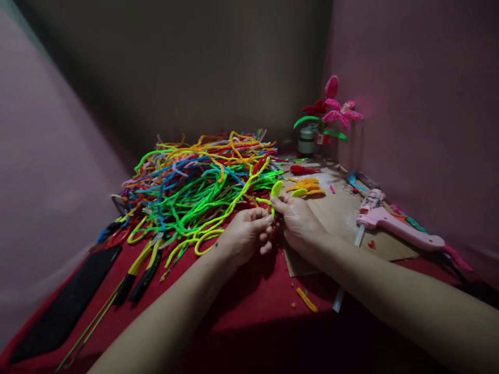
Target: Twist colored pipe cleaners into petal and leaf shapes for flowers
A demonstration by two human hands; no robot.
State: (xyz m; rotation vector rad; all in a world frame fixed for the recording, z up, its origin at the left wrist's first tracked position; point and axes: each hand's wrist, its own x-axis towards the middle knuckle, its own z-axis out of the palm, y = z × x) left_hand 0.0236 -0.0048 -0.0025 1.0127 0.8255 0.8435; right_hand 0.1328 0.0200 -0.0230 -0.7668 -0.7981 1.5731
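Note:
Both hands meet over the front of the table, around a bent yellow-green pipe cleaner (pixel 276 189). My right hand (pixel 297 215) pinches it below a flattened, petal-like loop that stands upright. My left hand (pixel 249 228) has thumb and index finger closed on its lower end, just under the right fingertips. A thin side strand of the same colour sticks out to the left. Behind the left hand spreads a big tangled heap of coloured pipe cleaners (pixel 195 202). On the cardboard right behind my right hand lies another yellow-green petal shape (pixel 299 192).
Pliers (pixel 146 267) and a black flat case (pixel 70 301) lie at left. A pink glue gun (pixel 397 223) rests on cardboard (pixel 335 208) at right, its clear stick pointing forward. Orange petals (pixel 306 186) and a red piece (pixel 304 170) lie behind. Pipe-cleaner flowers (pixel 343 111) stand at the back.

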